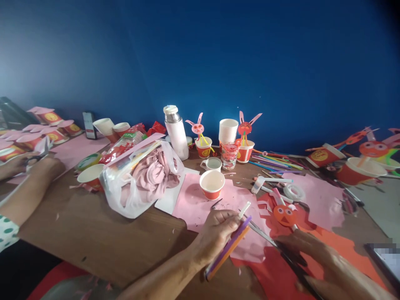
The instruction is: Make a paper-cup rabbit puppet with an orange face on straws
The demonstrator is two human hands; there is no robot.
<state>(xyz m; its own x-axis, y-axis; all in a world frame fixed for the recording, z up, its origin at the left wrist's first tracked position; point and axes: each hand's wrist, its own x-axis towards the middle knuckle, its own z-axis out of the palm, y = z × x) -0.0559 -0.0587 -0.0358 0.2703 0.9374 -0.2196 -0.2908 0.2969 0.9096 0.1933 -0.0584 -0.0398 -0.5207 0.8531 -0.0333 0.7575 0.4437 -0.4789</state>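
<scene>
My left hand (216, 235) is closed around a purple pipe cleaner (239, 230) and an orange pipe cleaner (228, 253), which lie side by side. A short whitish strip (244, 209), perhaps tape, sticks up from its fingertips. In my right hand (321, 256) are black-handled scissors (265, 236), their blades pointing toward the pipe cleaners; whether they touch is unclear. Close beyond my right hand lies an orange round paper face (284, 215) with eyes and a pink ear. A red-and-white paper cup (212, 185) stands upright on pink paper (190, 196) beyond my left hand.
A plastic bag (125, 196) with pink cloth lies left of centre, near a white thermos (176, 135). Cup figures with paper ears, loose pipe cleaners (278, 161) and a tape roll (294, 192) lie behind. Another person's hands (43, 166) work at the left.
</scene>
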